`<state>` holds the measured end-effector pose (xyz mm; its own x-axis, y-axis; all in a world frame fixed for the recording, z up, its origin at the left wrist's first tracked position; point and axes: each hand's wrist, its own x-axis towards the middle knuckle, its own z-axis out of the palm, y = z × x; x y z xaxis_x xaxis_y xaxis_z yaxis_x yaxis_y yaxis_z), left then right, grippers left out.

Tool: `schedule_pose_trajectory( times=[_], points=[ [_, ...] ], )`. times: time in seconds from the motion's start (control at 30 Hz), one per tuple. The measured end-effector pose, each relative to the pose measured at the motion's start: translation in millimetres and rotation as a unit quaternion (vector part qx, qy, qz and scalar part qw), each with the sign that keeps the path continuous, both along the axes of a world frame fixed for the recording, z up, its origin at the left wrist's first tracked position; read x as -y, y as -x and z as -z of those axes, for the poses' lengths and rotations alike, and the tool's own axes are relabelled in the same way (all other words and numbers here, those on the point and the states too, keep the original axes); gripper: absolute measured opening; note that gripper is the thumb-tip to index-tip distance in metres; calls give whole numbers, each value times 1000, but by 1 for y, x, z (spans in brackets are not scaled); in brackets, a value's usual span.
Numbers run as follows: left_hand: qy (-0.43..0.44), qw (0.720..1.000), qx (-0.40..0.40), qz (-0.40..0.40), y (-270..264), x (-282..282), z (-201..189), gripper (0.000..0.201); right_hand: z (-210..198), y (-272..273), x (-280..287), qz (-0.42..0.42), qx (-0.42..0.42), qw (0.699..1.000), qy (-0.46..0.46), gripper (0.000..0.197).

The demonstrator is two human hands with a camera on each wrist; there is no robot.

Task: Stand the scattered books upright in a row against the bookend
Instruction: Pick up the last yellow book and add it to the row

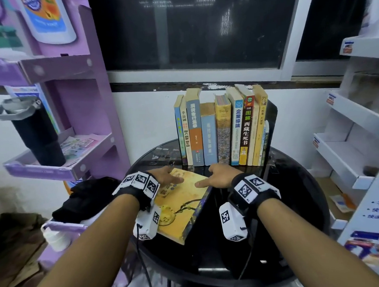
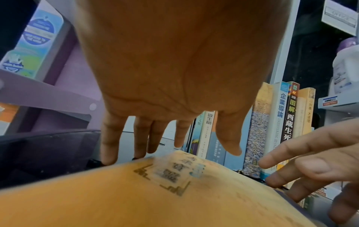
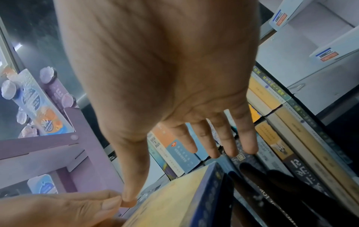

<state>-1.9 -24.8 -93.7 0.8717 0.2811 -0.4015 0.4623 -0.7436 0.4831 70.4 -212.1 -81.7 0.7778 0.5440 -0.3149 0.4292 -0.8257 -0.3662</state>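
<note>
The flat book (image 1: 183,202) has a mottled yellow-orange cover with dark line drawings and a dark blue spine. The round table (image 1: 288,194) is glossy black. Standing spines (image 1: 222,129) run blue, cream, yellow, white, black with red. The left shelf unit (image 1: 87,105) is lilac; wristbands (image 1: 139,182) carry black-and-white square codes, possibly tracking markers.
</note>
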Motion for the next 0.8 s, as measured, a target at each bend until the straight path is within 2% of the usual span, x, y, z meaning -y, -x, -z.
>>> schedule_pose_trajectory(
  times=[0.1,0.27,0.4,0.6,0.8],
  points=[
    [-34,999,-5,-3,-1,3,0,78,4,1,-6,1,-3,1000,15,91],
    [-98,995,-37,4,-7,14,-2,84,9,1,-12,4,13,999,33,79],
    [-148,988,-38,2,-7,18,2,95,13,2,-14,1,28,998,53,73],
    [-131,991,-30,-2,-5,15,3,103,15,2,-13,38,0,999,35,69],
    [-80,997,-12,-12,-4,15,2,93,13,2,-8,50,-16,999,-5,79]
  ],
)
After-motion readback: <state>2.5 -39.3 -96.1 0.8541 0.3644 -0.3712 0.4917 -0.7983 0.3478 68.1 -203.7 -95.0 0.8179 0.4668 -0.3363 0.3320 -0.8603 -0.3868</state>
